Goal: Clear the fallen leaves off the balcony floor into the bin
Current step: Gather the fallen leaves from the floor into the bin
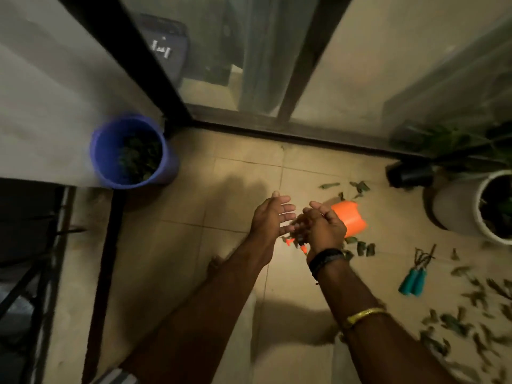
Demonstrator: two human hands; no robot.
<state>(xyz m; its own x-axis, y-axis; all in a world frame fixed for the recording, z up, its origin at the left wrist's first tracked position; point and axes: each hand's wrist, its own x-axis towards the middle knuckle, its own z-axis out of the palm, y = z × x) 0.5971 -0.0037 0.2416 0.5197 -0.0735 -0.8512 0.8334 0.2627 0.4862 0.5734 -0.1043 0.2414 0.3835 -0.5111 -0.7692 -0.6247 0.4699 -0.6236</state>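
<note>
Head view: leaves point(299, 227) half-hidden between hands.

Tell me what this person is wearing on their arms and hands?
Both forearms are bare, with no sleeves or gloves in view. The right wrist carries a dark band, black and fairly wide, just below the right hand. Further up the same forearm sits a thin gold bangle. The left hand and its wrist wear nothing.
</note>
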